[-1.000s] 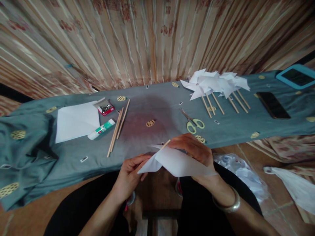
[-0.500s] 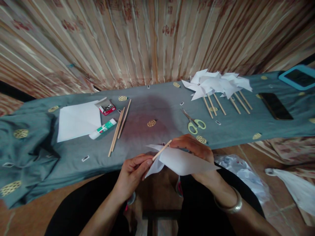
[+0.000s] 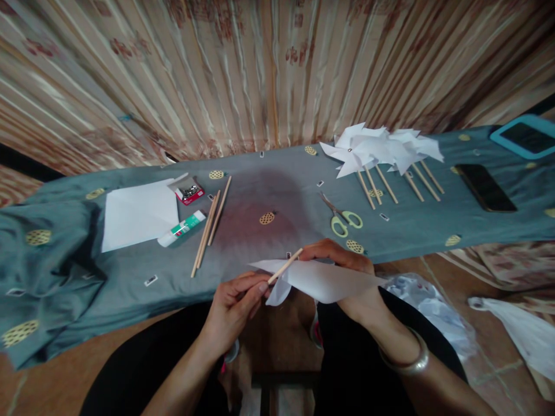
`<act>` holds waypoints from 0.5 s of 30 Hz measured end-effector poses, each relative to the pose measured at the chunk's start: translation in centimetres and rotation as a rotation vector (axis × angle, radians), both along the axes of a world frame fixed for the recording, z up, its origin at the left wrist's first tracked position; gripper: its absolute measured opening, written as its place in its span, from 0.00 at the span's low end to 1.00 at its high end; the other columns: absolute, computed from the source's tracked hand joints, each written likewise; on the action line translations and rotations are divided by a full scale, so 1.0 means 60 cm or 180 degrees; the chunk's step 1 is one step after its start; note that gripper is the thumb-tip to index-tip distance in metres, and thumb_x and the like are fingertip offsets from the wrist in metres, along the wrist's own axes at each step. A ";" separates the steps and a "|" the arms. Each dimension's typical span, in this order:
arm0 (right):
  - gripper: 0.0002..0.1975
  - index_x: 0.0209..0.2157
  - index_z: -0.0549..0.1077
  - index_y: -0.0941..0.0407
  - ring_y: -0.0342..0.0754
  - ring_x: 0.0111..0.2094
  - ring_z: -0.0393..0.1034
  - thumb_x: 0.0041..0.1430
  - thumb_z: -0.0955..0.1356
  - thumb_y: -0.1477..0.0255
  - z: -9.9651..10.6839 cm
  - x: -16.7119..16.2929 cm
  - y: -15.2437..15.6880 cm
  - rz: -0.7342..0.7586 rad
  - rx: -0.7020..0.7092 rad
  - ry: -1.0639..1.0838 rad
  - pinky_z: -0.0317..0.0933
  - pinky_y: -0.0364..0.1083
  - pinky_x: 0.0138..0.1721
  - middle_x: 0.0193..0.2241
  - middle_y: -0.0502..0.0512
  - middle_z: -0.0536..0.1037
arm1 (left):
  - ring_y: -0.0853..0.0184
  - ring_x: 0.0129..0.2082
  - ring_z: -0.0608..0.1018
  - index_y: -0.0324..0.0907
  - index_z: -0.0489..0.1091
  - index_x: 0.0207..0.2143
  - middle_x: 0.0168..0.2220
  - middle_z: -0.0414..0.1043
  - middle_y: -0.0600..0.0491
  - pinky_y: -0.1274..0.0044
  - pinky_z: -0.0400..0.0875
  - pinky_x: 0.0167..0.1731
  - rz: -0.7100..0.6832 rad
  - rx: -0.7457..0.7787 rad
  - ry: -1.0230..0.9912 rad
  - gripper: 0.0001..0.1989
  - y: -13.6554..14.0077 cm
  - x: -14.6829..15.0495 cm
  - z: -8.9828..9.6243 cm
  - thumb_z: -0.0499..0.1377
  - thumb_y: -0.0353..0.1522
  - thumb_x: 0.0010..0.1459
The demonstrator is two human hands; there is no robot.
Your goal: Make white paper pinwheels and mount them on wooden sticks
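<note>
Head view: left hand (image 3: 234,303) pinches near end of wooden stick (image 3: 285,266), angling it against folded paper (image 3: 323,279). Right hand (image 3: 342,263) grips paper from behind, bracing it above lap, near table edge (image 3: 182,292). Scissors (image 3: 342,216) lie just beyond.

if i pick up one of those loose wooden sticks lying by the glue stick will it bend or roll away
The wooden sticks look thin, straight and rigid, so one would probably stay stiff and feel light. Being slender and seemingly round, it might roll if nudged sideways, though the soft grey cloth under it would likely slow that. The glue stick alongside could also block it.
</note>
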State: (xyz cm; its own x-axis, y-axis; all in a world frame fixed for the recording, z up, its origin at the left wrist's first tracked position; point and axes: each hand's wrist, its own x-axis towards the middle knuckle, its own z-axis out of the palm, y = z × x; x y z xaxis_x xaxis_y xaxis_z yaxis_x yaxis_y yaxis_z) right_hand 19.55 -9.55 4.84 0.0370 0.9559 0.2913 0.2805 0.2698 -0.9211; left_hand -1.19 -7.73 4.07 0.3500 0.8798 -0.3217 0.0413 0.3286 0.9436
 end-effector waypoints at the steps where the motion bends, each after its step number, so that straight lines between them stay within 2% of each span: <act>1: 0.05 0.34 0.78 0.53 0.49 0.36 0.78 0.55 0.73 0.68 -0.001 0.000 0.000 -0.0006 -0.0076 0.0074 0.70 0.47 0.38 0.34 0.53 0.83 | 0.77 0.16 0.59 0.36 0.79 0.25 0.21 0.64 0.55 0.81 0.52 0.15 -0.0012 0.0031 0.0038 0.16 0.000 -0.001 -0.001 0.65 0.42 0.50; 5: 0.04 0.33 0.79 0.54 0.50 0.35 0.78 0.55 0.72 0.69 -0.008 -0.001 0.002 -0.0060 -0.0405 0.0452 0.71 0.48 0.38 0.33 0.54 0.83 | 0.76 0.18 0.57 0.37 0.72 0.16 0.23 0.67 0.52 0.81 0.48 0.15 -0.0028 0.0302 0.0159 0.22 -0.002 -0.006 -0.009 0.63 0.45 0.54; 10: 0.04 0.29 0.79 0.55 0.46 0.27 0.73 0.50 0.74 0.70 -0.019 -0.005 0.009 -0.0203 -0.0720 0.0700 0.65 0.43 0.26 0.26 0.52 0.81 | 0.76 0.18 0.58 0.37 0.76 0.23 0.24 0.66 0.53 0.81 0.48 0.17 -0.0092 0.0274 0.0219 0.21 -0.011 -0.003 -0.021 0.62 0.46 0.55; 15: 0.05 0.28 0.78 0.55 0.44 0.27 0.71 0.52 0.73 0.69 -0.032 0.001 0.013 -0.0201 -0.0703 0.0513 0.64 0.42 0.27 0.26 0.51 0.80 | 0.79 0.17 0.57 0.36 0.73 0.21 0.28 0.68 0.53 0.81 0.47 0.17 0.0042 -0.0042 0.0129 0.23 -0.024 0.008 -0.030 0.63 0.48 0.53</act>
State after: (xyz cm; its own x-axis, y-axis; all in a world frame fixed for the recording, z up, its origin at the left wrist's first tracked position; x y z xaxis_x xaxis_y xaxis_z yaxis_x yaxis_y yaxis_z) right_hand 19.62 -8.79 2.92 0.1276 0.9899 0.0616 0.1356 0.0441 -0.9898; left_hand -0.70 -9.16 2.30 0.3248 0.8799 -0.3469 0.0750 0.3417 0.9368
